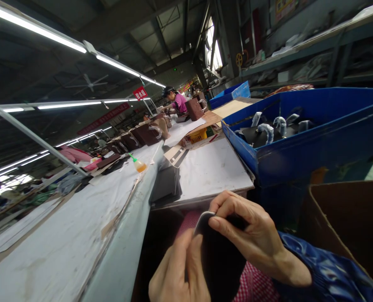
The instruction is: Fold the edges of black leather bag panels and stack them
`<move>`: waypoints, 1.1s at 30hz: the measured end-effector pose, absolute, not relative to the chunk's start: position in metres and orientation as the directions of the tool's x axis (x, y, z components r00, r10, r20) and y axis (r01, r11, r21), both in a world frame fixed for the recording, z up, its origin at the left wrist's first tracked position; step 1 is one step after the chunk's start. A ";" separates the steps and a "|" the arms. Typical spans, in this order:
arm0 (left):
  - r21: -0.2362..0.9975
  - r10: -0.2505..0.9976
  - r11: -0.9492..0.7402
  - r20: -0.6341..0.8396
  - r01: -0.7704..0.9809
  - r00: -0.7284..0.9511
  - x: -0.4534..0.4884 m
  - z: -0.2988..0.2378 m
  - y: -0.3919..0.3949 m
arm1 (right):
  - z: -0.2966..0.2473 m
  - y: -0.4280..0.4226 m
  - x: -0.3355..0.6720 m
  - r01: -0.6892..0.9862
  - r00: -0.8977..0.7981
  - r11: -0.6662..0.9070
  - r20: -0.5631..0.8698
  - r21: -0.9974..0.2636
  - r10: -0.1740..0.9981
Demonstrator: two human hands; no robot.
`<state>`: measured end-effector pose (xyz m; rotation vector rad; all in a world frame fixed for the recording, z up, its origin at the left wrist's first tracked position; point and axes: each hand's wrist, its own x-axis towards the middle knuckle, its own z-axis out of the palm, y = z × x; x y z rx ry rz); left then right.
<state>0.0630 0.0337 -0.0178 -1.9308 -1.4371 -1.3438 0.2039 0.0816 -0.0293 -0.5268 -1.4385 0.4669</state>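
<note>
A dark, flat panel with a pale curved edge is held up over my lap, in front of red checked cloth. At its left edge my left hand pinches the rim between thumb and fingers. Higher up, by the rounded corner, my right hand grips the same panel, thumb on the near face and fingers bent over the top. The lower part of the panel is in deep shadow, so its exact kind cannot be made out.
A long white-covered table runs along the left, bearing a glue bottle with a green tip. Ahead, dark stacked sheets sit beside a white board. A blue bin with wrapped handles and a cardboard box flank my right. Farther off, a person works.
</note>
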 end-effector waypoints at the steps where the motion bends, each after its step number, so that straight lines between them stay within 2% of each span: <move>1: 0.213 0.509 -0.399 0.860 0.892 0.022 0.066 -0.018 0.036 | -0.029 0.081 0.203 0.017 0.078 0.805 0.804 -0.593 0.590; 7: 0.197 0.506 -0.401 0.861 0.894 0.038 0.076 -0.021 0.046 | -0.030 0.079 0.200 0.021 0.082 0.800 0.799 -0.599 0.596; 12: 0.172 0.459 -0.464 0.886 0.869 0.070 0.073 -0.023 0.051 | -0.035 0.083 0.197 -0.126 0.108 0.693 0.684 -0.710 0.721; 14: 0.128 0.441 -0.497 0.889 0.858 0.122 0.071 -0.023 0.054 | -0.036 0.084 0.197 -0.097 0.052 0.688 0.687 -0.719 0.725; 17: 0.093 0.395 -0.559 0.904 0.824 0.166 0.068 -0.024 0.062 | -0.034 0.085 0.203 0.052 -0.074 0.731 0.727 -0.681 0.683; 20: 0.200 0.407 -0.621 0.909 0.758 0.094 0.061 -0.022 0.071 | -0.026 0.090 0.214 -0.024 -0.273 0.623 0.604 -0.782 0.749; 23: 0.338 0.455 -0.739 0.888 0.583 0.062 0.051 -0.014 0.078 | -0.018 0.102 0.221 -0.184 -0.528 0.480 0.498 -0.858 0.688; 25: 0.413 0.469 -0.818 0.882 0.401 0.049 0.044 -0.006 0.081 | -0.016 0.113 0.218 -0.143 -0.555 0.585 0.554 -0.798 0.620; 27: 0.404 0.413 -0.909 0.906 0.104 0.095 0.038 0.004 0.084 | -0.018 0.124 0.208 -0.031 -0.551 0.755 0.641 -0.655 0.534; 29: 0.399 0.385 -0.916 0.906 -0.048 0.179 0.031 0.010 0.084 | -0.022 0.130 0.196 0.001 -0.602 0.822 0.656 -0.569 0.455; 31: 0.480 0.497 -0.868 0.844 0.131 0.201 0.022 0.011 0.081 | -0.025 0.132 0.187 -0.034 -0.667 0.770 0.589 -0.637 0.457; 33: 0.556 0.631 -0.736 0.770 0.387 0.093 0.014 0.008 0.075 | -0.027 0.131 0.185 -0.062 -0.697 0.649 0.499 -0.758 0.516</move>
